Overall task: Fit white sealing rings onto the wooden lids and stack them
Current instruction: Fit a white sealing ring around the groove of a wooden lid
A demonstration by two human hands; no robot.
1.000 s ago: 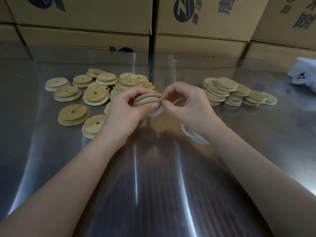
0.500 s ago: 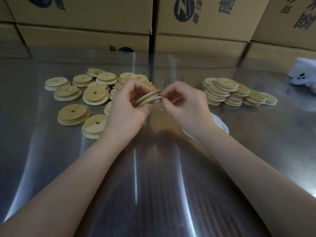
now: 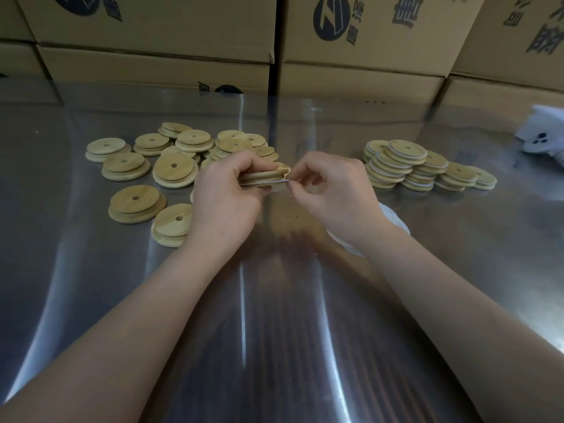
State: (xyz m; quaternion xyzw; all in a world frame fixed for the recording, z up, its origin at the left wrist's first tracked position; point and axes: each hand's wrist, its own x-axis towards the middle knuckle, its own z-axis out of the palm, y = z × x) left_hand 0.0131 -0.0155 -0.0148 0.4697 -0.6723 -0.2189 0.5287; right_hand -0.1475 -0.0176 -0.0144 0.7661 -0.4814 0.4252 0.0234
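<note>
Head view: the left hand (image 3: 225, 196) is above the middle of the steel table (image 3: 91, 285), with its fingers curled over the top of a wooden lid (image 3: 264, 176) and its thumb beneath, so the lid is gripped edge-on and nearly level, jutting out to the right of the hand; the right hand (image 3: 332, 190) meets it from the other side, its thumb and forefinger pinching a thin white sealing ring (image 3: 284, 180) at the lid's rim, the other fingers curled loosely behind; the ring shows only as a pale sliver at the lid's lower edge, and how far round it sits cannot be told; both hands are held clear of the table; to the left of the left hand, a scatter of bare lids (image 3: 174, 169) lies flat, some overlapping, each with a small hole; well to the right of the right hand, the ringed lids (image 3: 406, 164) stand in low leaning stacks, white edges showing; spare rings (image 3: 398, 219) lie on the table just behind the right wrist, partly hidden by it; cardboard boxes (image 3: 152, 29) wall the far edge.
</note>
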